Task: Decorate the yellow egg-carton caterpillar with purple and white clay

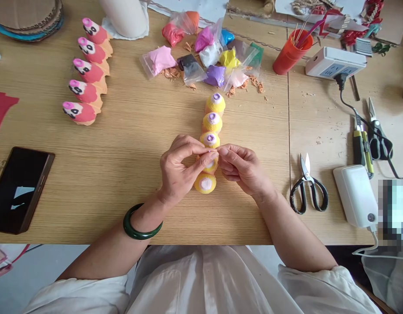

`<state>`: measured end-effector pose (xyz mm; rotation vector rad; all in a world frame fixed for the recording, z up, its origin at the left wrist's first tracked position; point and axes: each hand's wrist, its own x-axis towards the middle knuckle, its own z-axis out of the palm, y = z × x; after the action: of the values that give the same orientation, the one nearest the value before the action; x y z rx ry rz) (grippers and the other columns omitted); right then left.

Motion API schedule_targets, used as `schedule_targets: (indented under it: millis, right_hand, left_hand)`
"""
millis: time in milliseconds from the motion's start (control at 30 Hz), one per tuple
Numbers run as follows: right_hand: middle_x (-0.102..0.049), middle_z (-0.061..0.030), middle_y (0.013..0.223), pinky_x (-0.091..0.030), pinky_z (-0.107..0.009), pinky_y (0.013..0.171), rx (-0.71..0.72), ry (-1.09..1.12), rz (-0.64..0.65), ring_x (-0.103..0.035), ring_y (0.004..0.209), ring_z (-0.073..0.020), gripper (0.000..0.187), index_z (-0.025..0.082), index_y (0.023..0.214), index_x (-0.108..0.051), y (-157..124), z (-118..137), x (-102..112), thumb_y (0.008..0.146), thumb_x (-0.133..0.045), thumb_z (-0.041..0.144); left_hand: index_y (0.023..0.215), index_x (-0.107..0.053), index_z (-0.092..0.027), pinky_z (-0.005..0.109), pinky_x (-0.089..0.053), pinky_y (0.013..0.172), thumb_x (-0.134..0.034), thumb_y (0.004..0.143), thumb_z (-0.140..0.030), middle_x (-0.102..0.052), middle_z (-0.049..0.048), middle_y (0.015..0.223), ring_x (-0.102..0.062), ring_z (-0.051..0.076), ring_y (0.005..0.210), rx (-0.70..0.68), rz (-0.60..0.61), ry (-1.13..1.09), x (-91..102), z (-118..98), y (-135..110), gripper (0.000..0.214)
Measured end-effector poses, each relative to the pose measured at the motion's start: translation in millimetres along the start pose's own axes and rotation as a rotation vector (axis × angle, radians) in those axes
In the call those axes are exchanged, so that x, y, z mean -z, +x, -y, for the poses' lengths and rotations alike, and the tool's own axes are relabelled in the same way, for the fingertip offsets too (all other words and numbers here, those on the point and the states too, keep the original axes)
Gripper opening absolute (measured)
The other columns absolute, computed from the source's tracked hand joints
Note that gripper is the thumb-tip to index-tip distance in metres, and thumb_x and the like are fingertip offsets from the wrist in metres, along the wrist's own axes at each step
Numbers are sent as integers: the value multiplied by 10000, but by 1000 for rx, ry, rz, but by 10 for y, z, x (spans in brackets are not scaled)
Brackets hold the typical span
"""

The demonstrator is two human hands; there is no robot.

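- Yellow row of five bumps (pixel 206 140), lying near the middle of the surface's (pixel 240 222) front edge and running away from it; purple rings (pixel 212 116) top the three farthest bumps.
- Left hand (pixel 178 163): thumb and forefinger pinched together over the row (anything between them is too small to tell).
- Right hand (pixel 241 167): fingers curled, thumb pressed to forefinger, close beside the left's tips.
- Bagged coloured lumps (pixel 215 75), near the far edge.
- Pink-red row (pixel 87 91), toward the far left corner.
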<state>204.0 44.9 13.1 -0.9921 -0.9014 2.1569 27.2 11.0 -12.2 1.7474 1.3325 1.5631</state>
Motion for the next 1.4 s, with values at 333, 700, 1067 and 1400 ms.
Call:
schedule_targets:
  millis: [333, 700, 1067, 1400]
  right_hand:
    - [-279, 138, 577, -88, -197, 434, -72, 61, 118, -139, 486, -27, 449, 187, 861, -609, 13, -8, 72, 819, -900, 526]
    - [-295, 114, 583, -71, -232, 437, -58, 67, 31, -156, 490, -33, 454, 190, 810, -654, -16, 34, 4, 759, -946, 534]
    - [-291, 138, 557, -99, -202, 437, -7, 31, 19, -154, 476, -17, 485, 181, 821, -629, -2, 20, 12, 753, -952, 537]
    - [-287, 124, 565, -71, -218, 430, -39, 38, 45, -148, 486, -31, 501, 199, 774, -613, -10, 37, -9, 736, -949, 568]
  left_hand:
    - [1107, -851, -328, 298, -592, 827, -822, 971, -318, -766, -2, 935, -711, 142, 876, -2, 32, -31, 3, -13, 2, 139]
    - [980, -855, -306, 324, -566, 767, -784, 999, -292, -762, -7, 833, -681, 149, 800, 7, 9, -8, 17, -32, 2, 75]
    - [1270, -808, -360, 348, -569, 829, -766, 1000, -453, -729, 22, 954, -650, 172, 884, 108, 65, -133, 19, -1, -3, 289]
    - [924, -825, -322, 386, -566, 776, -759, 1013, -420, -780, -15, 812, -678, 173, 780, -2, 57, 57, 26, -32, 35, 148]
